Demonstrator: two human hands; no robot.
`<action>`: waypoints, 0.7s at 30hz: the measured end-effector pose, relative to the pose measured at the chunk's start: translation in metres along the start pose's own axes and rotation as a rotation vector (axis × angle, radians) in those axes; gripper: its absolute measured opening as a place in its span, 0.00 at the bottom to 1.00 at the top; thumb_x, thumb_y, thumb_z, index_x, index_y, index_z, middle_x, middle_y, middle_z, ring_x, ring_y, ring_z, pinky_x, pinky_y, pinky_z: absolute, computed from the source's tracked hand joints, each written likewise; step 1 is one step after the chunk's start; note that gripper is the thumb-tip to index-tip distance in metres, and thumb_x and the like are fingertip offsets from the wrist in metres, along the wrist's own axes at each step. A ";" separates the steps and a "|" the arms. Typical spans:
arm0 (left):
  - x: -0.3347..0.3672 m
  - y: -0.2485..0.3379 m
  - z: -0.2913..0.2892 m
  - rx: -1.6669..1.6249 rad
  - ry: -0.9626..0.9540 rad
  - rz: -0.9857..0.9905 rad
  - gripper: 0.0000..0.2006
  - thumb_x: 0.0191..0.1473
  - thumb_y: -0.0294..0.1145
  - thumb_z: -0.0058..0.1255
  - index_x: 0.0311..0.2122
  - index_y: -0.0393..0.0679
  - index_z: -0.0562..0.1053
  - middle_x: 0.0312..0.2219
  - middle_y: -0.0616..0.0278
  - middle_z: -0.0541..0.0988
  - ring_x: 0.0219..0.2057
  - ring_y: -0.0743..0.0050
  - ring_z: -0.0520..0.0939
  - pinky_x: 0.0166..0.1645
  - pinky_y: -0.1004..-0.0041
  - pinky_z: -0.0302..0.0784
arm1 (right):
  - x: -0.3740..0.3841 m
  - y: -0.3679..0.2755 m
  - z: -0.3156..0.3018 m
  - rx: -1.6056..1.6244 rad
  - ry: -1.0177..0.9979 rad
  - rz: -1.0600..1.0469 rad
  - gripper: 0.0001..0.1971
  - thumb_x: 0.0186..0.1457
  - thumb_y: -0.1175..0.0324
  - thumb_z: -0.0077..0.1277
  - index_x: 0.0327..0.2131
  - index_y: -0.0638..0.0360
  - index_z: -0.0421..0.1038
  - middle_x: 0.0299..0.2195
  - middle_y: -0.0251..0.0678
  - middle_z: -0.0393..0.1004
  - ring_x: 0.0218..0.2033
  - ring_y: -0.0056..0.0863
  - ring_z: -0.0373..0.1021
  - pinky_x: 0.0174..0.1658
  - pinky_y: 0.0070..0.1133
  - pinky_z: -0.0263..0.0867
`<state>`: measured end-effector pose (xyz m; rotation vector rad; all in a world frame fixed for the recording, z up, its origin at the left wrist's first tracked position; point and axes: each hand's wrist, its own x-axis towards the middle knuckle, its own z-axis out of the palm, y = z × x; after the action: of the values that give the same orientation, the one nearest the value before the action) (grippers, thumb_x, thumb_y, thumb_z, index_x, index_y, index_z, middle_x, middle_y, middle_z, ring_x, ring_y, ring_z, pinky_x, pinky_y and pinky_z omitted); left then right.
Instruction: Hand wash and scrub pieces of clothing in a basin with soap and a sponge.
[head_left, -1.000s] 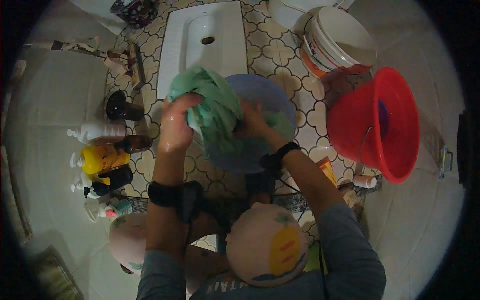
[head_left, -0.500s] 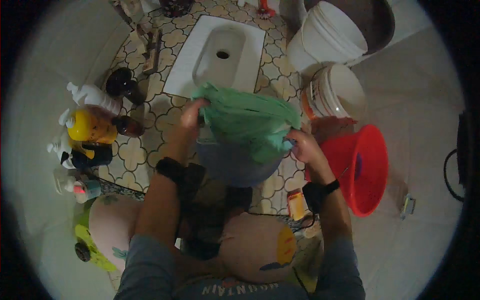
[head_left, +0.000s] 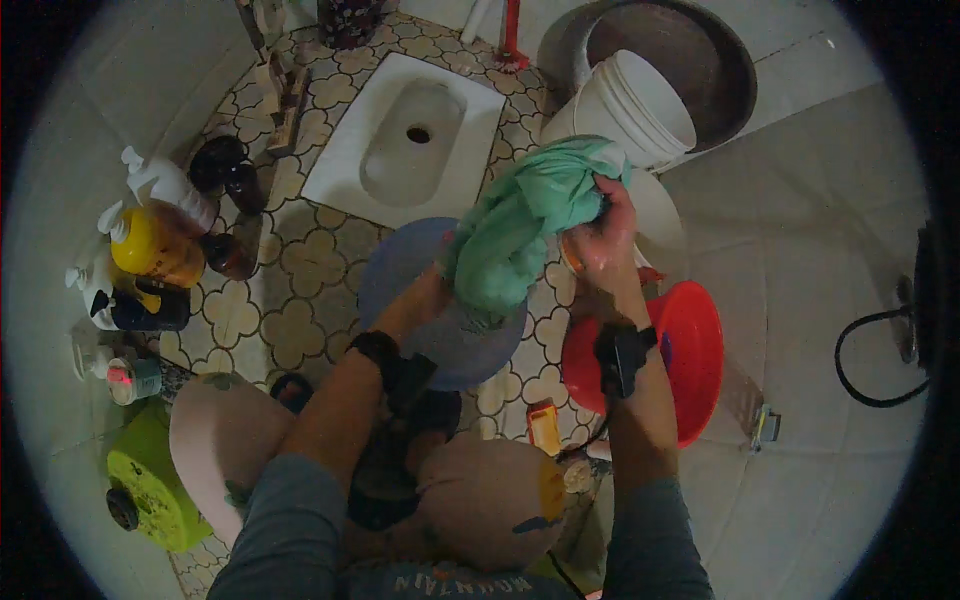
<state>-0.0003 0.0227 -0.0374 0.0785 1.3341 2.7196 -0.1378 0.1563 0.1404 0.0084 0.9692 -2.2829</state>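
Observation:
A wet green cloth [head_left: 525, 225] is twisted between both hands above a blue-grey basin [head_left: 405, 275] on the patterned floor. My right hand [head_left: 603, 235] grips its upper end near a white bucket [head_left: 625, 105]. My left hand [head_left: 432, 293] holds its lower end over the basin, partly hidden by the cloth. Both wrists wear dark bands. My knees fill the lower middle of the view.
A red basin [head_left: 690, 345] sits at the right, a white squat toilet pan [head_left: 405, 140] beyond the blue basin. Several bottles [head_left: 150, 245] stand at the left by a lime-green object [head_left: 150, 485]. A large dark tub [head_left: 700, 50] is at the back, a black hose [head_left: 870, 350] far right.
The cloth has been lifted and swung to the right, toward the white bucket. My right hand rose with it; my left hand dropped lower over the blue basin.

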 end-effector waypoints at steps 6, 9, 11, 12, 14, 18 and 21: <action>0.006 0.023 0.019 -0.716 -0.002 -0.115 0.43 0.44 0.72 0.24 0.58 0.49 0.50 0.56 0.56 0.56 0.55 0.58 0.60 0.56 0.56 0.56 | -0.017 0.014 -0.023 -0.403 0.133 -0.203 0.15 0.46 0.71 0.47 0.40 0.60 0.64 0.37 0.33 0.69 0.40 0.29 0.66 0.45 0.26 0.62; 0.001 0.031 0.024 -0.860 -0.025 -0.105 0.44 0.42 0.73 0.25 0.58 0.50 0.52 0.55 0.56 0.57 0.53 0.55 0.63 0.53 0.54 0.61 | -0.045 0.020 -0.032 -0.855 -0.032 -0.224 0.15 0.44 0.77 0.48 0.39 0.58 0.66 0.37 0.30 0.68 0.40 0.25 0.66 0.41 0.22 0.62; 0.001 0.033 0.025 -0.887 -0.056 -0.141 0.44 0.42 0.73 0.27 0.57 0.49 0.53 0.54 0.56 0.59 0.51 0.54 0.65 0.52 0.53 0.63 | -0.058 0.015 -0.055 -1.272 -0.188 -0.301 0.14 0.44 0.78 0.48 0.39 0.59 0.67 0.37 0.31 0.68 0.40 0.26 0.66 0.41 0.22 0.63; 0.002 0.033 0.026 -0.896 -0.068 -0.161 0.44 0.42 0.73 0.29 0.57 0.49 0.53 0.54 0.56 0.60 0.51 0.54 0.66 0.51 0.53 0.63 | -0.064 0.008 -0.066 -1.419 -0.296 -0.313 0.17 0.39 0.81 0.49 0.37 0.59 0.67 0.39 0.32 0.68 0.45 0.30 0.63 0.47 0.25 0.60; -0.002 0.041 0.033 -0.786 -0.050 -0.173 0.43 0.42 0.73 0.29 0.57 0.49 0.53 0.54 0.57 0.59 0.51 0.55 0.65 0.52 0.53 0.63 | -0.073 0.003 -0.055 -1.803 -0.616 -0.434 0.20 0.34 0.83 0.49 0.37 0.60 0.68 0.42 0.33 0.67 0.50 0.35 0.57 0.51 0.29 0.54; -0.009 0.054 0.040 -0.531 0.044 -0.328 0.41 0.42 0.72 0.34 0.53 0.48 0.60 0.49 0.59 0.66 0.49 0.60 0.68 0.48 0.56 0.67 | -0.094 0.012 -0.053 -2.339 -1.046 -0.439 0.13 0.34 0.74 0.49 0.30 0.56 0.72 0.42 0.31 0.66 0.54 0.38 0.52 0.57 0.35 0.48; -0.003 0.029 0.039 -0.415 0.080 -0.238 0.31 0.47 0.60 0.44 0.50 0.47 0.63 0.46 0.60 0.69 0.47 0.66 0.70 0.49 0.61 0.67 | -0.098 0.025 -0.053 -2.428 -1.183 -0.354 0.10 0.37 0.69 0.47 0.28 0.54 0.72 0.43 0.29 0.64 0.54 0.34 0.52 0.57 0.36 0.48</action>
<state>0.0040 0.0348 0.0095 -0.2123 0.7126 2.7468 -0.0583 0.2331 0.1099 -2.0475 2.0445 0.2905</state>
